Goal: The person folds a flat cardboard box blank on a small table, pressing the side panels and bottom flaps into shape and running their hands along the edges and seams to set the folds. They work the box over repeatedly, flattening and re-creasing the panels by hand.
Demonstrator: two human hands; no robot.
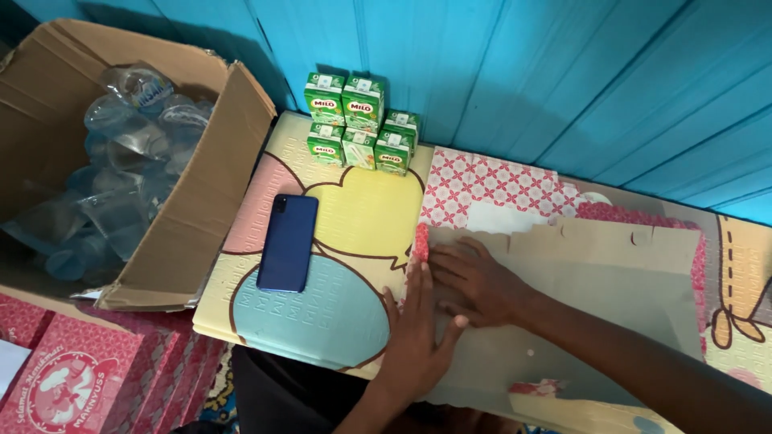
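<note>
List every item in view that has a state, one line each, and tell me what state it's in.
Cardboard box: open, flaps up, holding clear plastic cups.
Blue phone: face down, flat on the foam mat.
Green drink cartons: upright, stacked in two tiers against the blue wall.
Flat box blank: unfolded, brown side up.
Left hand: pressed flat on the blank.
Right hand: pressed flat on the blank.
</note>
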